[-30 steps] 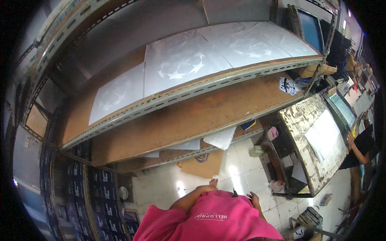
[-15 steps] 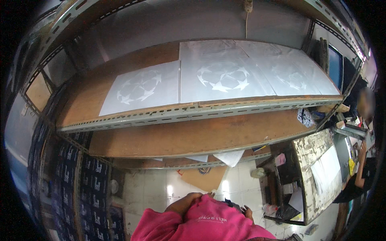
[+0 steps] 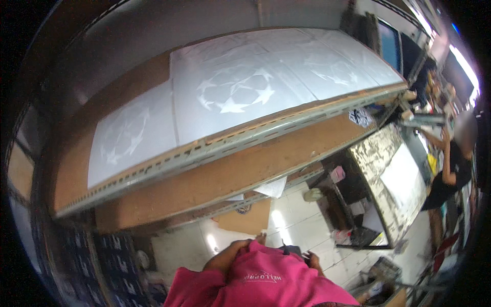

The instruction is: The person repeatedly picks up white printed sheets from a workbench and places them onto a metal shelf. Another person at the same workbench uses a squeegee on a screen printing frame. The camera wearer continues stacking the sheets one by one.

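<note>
My left forearm [image 3: 227, 254] bends in front of my pink top [image 3: 271, 273]; the hand at its end is hidden behind the cloth. Low on the other side, my right hand [image 3: 311, 257] hangs with its fingers a little apart and nothing visible in them. Close to it is a small black object [image 3: 292, 250], whose kind I cannot make out. Ahead of me, large white sheets with pale star-ball prints [image 3: 235, 91] lie on the upper wooden shelf [image 3: 71, 158], away from both hands.
The metal shelf edge [image 3: 230, 135] runs across in front. Below are a lower shelf [image 3: 204, 179] and brown board [image 3: 245, 217] on the tiled floor. To the right stands a worn table [image 3: 371, 153] with white paper [image 3: 401, 174]; beyond it is another person [image 3: 447, 169].
The view has turned to the right and tilted. Shelves and sheets now sit further left, and more of the other person shows. My arms stay low by my body.
</note>
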Motion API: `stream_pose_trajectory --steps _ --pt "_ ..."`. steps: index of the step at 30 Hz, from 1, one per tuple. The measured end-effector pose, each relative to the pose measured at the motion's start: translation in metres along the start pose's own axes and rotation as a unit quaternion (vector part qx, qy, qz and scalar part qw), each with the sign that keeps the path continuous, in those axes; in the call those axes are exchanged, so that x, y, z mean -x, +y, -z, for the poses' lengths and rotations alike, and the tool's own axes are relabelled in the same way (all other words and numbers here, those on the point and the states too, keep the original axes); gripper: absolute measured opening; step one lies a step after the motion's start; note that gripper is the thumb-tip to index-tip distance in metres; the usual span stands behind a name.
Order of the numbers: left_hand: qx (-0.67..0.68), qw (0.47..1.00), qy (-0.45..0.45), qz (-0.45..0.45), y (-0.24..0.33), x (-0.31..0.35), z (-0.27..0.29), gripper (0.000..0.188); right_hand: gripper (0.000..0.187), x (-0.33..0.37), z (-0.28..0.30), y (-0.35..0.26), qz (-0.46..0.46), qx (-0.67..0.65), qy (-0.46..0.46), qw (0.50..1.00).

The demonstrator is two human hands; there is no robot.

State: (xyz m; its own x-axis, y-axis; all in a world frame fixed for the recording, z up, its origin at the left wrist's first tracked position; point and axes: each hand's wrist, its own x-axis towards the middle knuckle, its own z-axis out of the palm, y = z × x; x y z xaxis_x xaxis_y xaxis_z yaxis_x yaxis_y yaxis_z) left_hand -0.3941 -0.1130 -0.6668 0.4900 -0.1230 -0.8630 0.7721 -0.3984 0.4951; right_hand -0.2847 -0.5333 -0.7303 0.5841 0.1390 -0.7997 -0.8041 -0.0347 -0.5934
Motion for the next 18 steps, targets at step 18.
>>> stream_pose_trajectory --steps 18 --pt "0.041 0.998 -0.019 0.044 -0.021 -0.006 0.033 0.054 0.022 0.032 -0.039 0.012 0.208 0.35 0.15 0.901"
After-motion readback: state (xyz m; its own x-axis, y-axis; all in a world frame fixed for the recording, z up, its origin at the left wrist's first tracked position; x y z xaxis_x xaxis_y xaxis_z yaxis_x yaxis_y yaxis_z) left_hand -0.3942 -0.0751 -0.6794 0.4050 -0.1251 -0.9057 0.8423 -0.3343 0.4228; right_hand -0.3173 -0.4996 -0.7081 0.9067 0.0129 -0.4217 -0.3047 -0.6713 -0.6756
